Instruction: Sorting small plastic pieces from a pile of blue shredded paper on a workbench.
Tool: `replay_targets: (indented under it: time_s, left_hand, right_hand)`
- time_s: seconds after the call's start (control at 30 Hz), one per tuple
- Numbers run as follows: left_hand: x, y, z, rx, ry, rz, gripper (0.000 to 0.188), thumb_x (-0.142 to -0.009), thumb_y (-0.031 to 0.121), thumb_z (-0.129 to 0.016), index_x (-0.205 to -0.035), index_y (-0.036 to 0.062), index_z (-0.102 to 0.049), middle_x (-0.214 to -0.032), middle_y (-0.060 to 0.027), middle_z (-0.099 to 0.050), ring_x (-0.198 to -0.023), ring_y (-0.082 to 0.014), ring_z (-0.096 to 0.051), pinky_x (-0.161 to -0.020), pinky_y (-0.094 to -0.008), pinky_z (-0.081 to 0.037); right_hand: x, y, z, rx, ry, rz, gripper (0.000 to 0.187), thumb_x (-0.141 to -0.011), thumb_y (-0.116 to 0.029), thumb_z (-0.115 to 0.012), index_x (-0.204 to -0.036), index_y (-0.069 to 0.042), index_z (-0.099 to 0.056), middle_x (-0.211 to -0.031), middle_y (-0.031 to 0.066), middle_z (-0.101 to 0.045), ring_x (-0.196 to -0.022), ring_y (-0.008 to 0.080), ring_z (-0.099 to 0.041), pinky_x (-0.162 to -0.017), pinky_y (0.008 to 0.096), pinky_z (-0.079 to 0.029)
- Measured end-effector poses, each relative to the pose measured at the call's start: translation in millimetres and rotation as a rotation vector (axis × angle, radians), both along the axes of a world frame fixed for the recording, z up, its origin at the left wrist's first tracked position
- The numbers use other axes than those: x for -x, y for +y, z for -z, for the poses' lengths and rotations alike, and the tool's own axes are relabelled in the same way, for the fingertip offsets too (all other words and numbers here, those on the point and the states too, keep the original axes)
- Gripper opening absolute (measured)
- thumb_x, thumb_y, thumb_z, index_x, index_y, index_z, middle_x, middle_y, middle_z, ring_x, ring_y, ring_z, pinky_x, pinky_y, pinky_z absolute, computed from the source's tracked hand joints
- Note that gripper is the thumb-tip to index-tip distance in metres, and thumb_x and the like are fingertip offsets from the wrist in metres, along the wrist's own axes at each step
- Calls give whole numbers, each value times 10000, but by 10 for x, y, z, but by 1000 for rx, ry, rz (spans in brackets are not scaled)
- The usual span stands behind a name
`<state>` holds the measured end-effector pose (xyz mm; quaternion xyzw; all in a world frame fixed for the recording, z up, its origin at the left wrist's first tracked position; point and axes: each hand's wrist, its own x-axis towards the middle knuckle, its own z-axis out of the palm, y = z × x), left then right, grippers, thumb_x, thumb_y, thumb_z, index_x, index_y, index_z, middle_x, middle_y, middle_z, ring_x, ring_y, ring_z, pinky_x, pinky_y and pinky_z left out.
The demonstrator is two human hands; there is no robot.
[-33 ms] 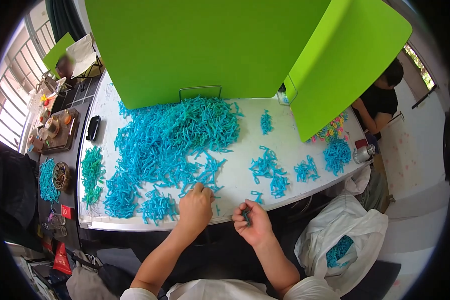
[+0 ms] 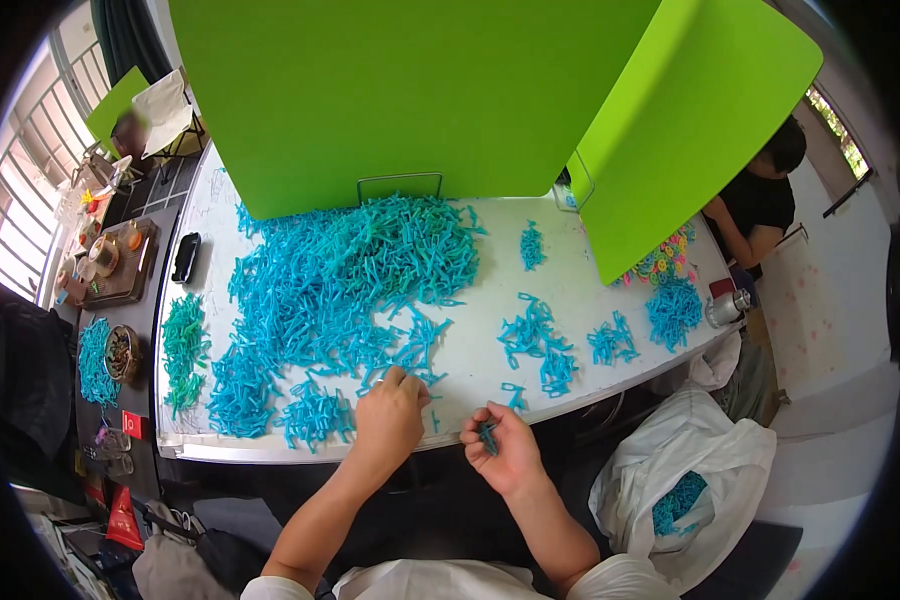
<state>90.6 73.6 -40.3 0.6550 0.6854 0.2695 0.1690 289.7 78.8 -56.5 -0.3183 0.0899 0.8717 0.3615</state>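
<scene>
Small, slim blue and teal plastic pieces, clip-like in shape, lie in a large pile [image 2: 320,280] on the white table [image 2: 460,350]. My left hand [image 2: 390,415] is at the table's near edge, just right of a smaller blue heap [image 2: 317,412]. Its fingers are pinched together, and what they grip is hidden. My right hand [image 2: 510,450] is turned palm up beyond the table edge. Its curled fingers hold a few dark teal plastic pieces [image 2: 488,438]. A couple of loose pieces [image 2: 513,395] lie on the table near this hand.
Several blue heaps [image 2: 675,312] spread to the right, and a green heap [image 2: 183,350] lies left. Tall green panels [image 2: 420,100] stand behind. A white bag [image 2: 730,450] with blue pieces is at lower right. Another person [image 2: 760,215] sits beyond the right panel.
My right hand has shifted very slightly to the left, its fingers still curled around the dark teal pieces. My left hand stays nearly in place.
</scene>
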Motion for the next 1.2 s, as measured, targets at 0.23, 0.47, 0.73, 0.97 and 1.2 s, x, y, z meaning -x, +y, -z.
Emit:
replay_targets:
  time_s: [0.23, 0.47, 0.73, 0.97, 1.2]
  left_hand:
    - [0, -27, -426, -19, -242, 166, 144, -785, 26, -735, -908, 98, -716, -898, -91, -629, -805, -314, -659, -671, -399, -529]
    - [80, -64, 38, -81, -5, 371, 174, -723, 21, -744, -857, 120, -695, -933, -67, -601, -862, -284, -622, -707, -382, -511]
    - [74, -85, -190, -83, -212, 271, 156, -720, -4, -728, -830, 91, -670, -898, -87, -624, -845, -310, -625, -714, -399, -511]
    - [221, 25, -231, -91, -114, -14, 160, -760, 57, -748, -911, 78, -699, -864, -111, -631, -787, -326, -652, -682, -412, -524]
    - [-30, 67, -27, -67, 71, -75, 271, -738, 180, -807, -928, 49, -665, -874, -133, -605, -782, -348, -634, -651, -429, -519]
  right_hand:
    - [255, -26, -209, -6, -258, 28, 269, -992, -260, -535, -998, -7, -629, -906, 100, -647, -845, 247, -650, -761, 352, -580]
    - [-78, -115, -180, -24, -140, 22, 262, -997, -284, -545, -826, -86, -552, -761, 40, -503, -635, 129, -469, -485, 218, -364]
    - [115, -204, -143, -115, -366, -59, 268, -995, -287, -556, -1001, -31, -639, -923, 88, -657, -831, 221, -653, -686, 315, -547]
    - [252, -203, -171, -95, -264, -71, 273, -995, -268, -553, -1001, -6, -629, -952, 115, -669, -886, 243, -676, -775, 356, -585]
    - [142, -229, -114, -110, -290, -49, 265, -997, -250, -544, -967, 0, -628, -933, 122, -654, -879, 235, -666, -813, 369, -581]
